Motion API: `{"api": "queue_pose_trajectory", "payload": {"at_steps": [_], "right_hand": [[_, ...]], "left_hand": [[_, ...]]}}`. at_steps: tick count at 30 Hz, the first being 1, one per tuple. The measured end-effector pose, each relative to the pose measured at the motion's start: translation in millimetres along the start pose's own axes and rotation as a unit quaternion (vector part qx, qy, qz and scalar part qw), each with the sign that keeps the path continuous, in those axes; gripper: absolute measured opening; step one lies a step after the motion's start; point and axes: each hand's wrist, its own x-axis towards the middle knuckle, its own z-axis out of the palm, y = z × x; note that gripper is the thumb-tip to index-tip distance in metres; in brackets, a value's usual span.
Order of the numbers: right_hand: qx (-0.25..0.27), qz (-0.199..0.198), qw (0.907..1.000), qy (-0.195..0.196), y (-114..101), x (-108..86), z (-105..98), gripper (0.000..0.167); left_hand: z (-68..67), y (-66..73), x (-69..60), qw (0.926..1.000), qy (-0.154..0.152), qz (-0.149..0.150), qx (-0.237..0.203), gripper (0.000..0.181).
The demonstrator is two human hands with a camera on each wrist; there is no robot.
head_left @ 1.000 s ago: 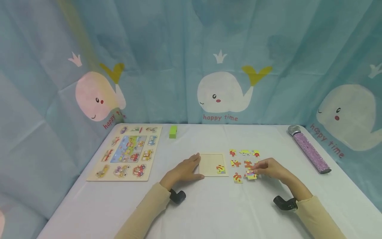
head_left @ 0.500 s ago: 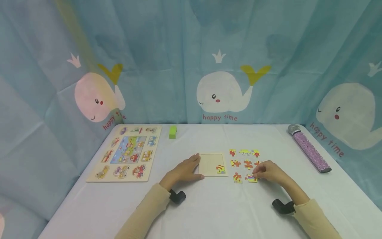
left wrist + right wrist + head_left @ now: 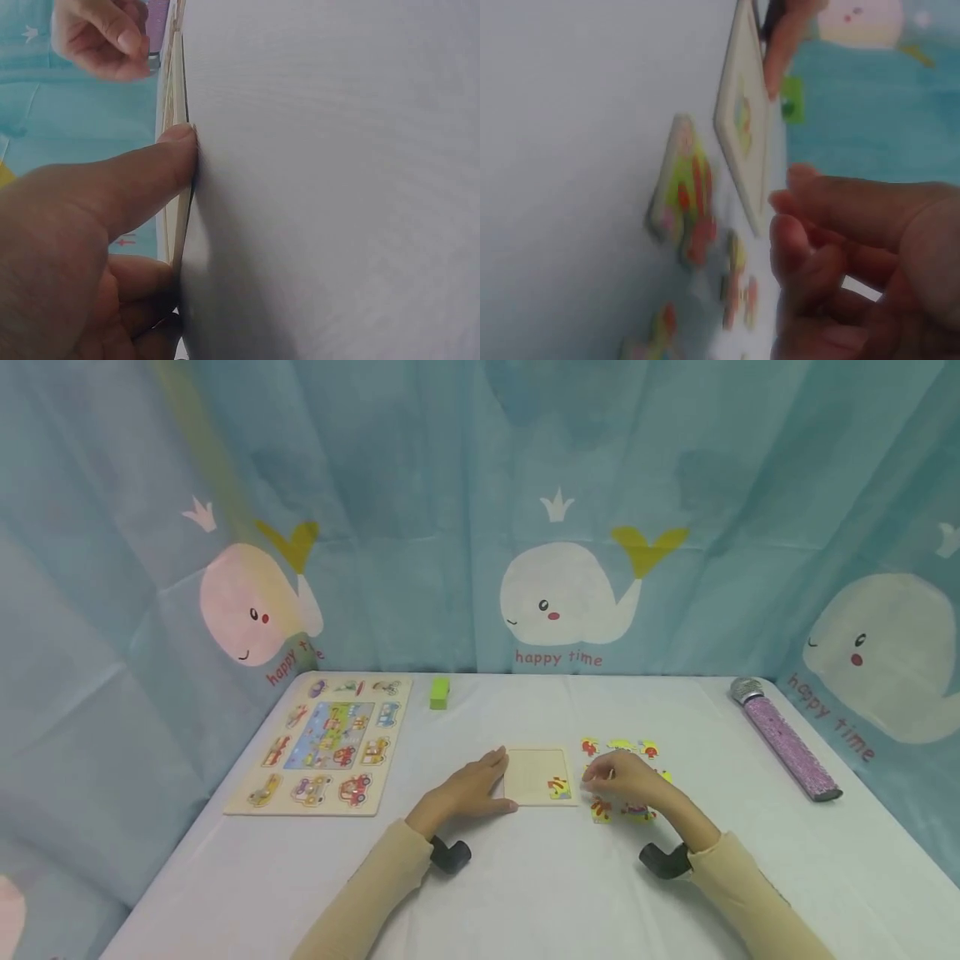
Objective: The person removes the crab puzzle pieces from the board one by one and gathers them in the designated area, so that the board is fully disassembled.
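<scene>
My left hand rests along the left side of a shallow wooden puzzle tray, fingers extended. In the left wrist view its thumb presses the tray's near edge. One yellow and red jigsaw piece lies in the tray's near right corner. My right hand hovers over loose jigsaw pieces right of the tray, partly hiding them. Its fingers are loosely bent and the right wrist view shows nothing between thumb and fingertips. A loose corner piece lies below them there, blurred.
A vehicle peg puzzle board lies at the left, with a green block beyond its right side. A purple glittery microphone lies along the table's right side. A blue whale-print curtain encloses the white table.
My right hand has left the rainbow-striped piece in the near row and moved left toward the tray. That piece stays on the table. My left hand keeps its place on the tray.
</scene>
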Motion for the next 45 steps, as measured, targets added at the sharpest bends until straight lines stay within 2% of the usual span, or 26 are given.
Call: {"api": "queue_pose_trajectory", "payload": {"at_steps": [3,6,10,16,21,28,34,38,45], "right_hand": [[-0.001,-0.032,0.9994,-0.012,-7.3,11.3,5.8,0.012],[0.009,-0.043,0.9988,-0.019,-13.8,19.6,10.7,0.016],[0.018,-0.017,0.9995,-0.018,-19.2,27.4,17.0,0.024],[-0.009,0.002,0.9997,-0.024,-22.3,32.3,24.6,0.033],[-0.024,0.001,0.9995,-0.020,-25.2,31.1,26.0,0.029],[-0.021,0.027,0.9993,-0.015,-26.1,31.2,28.3,0.026],[-0.032,0.026,0.9991,0.006,-25.6,30.9,30.8,0.029],[-0.034,0.007,0.9989,0.031,-23.7,29.3,32.6,0.029],[-0.027,-0.042,0.9960,0.075,-16.0,26.8,31.6,0.010]], "left_hand": [[0.6,0.0,1.0,1.0000,-0.003,0.000,0.000,0.085],[2.2,-0.8,2.2,1.0000,0.000,0.001,0.003,0.085],[3.2,-1.8,3.1,1.0000,0.003,0.001,-0.001,0.084],[3.3,-2.3,3.0,1.0000,0.005,-0.001,-0.007,0.084],[3.1,-1.8,1.8,0.9999,0.009,-0.003,-0.003,0.085],[3.5,-1.9,1.8,0.9999,0.009,-0.002,-0.005,0.084],[3.9,-1.8,2.2,0.9999,0.012,-0.001,-0.001,0.085],[4.1,-1.7,2.2,0.9999,0.013,0.000,0.004,0.085],[4.0,-1.2,1.0,0.9999,0.010,-0.003,0.005,0.084]]}}
